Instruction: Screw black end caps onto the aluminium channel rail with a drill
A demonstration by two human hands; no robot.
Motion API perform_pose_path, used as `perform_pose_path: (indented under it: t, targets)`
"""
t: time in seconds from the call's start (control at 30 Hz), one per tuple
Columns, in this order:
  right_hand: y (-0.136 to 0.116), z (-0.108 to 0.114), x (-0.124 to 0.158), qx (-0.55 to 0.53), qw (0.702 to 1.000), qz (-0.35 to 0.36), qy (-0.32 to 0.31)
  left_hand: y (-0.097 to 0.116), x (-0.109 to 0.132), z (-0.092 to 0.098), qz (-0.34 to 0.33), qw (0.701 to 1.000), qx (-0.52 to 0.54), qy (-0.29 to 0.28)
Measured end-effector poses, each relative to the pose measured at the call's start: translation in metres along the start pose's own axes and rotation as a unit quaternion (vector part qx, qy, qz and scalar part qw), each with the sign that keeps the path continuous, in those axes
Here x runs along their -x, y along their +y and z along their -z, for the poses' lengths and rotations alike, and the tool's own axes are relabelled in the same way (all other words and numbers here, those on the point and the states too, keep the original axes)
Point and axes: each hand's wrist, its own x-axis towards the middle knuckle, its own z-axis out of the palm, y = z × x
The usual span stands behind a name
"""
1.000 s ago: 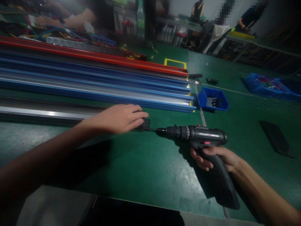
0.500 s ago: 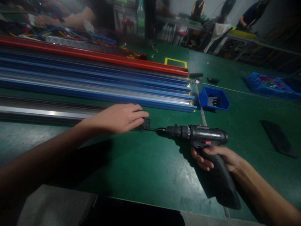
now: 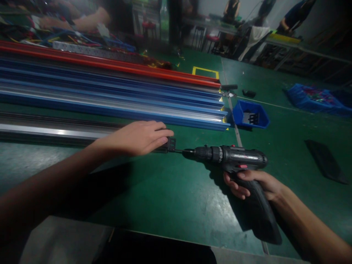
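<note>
My left hand [image 3: 139,137] lies over the end of a long dark metal rail [image 3: 55,130] on the green table, fingers curled down on it and pressing it. A small black end piece [image 3: 171,144] sits at the rail's tip, just past my fingertips. My right hand [image 3: 253,183] is wrapped round the grip of a black cordless drill [image 3: 236,159]. The drill lies level, and its bit meets the end piece.
Long blue, silver and red rails [image 3: 110,91] lie stacked behind the dark one. A small blue bin [image 3: 251,115] with black parts stands at their right end. A black flat piece [image 3: 324,161] lies at the right. Other people work at far tables.
</note>
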Motion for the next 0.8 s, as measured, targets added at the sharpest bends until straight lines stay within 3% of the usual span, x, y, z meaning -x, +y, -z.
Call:
perform_pose_path:
  t: [0.8]
  targets:
    - [-0.0013, -0.0009, -0.0013, -0.014, 1.000, -0.005, -0.006, -0.0011, -0.0007, -0.0015, -0.005, 1.000, -0.004, 0.005]
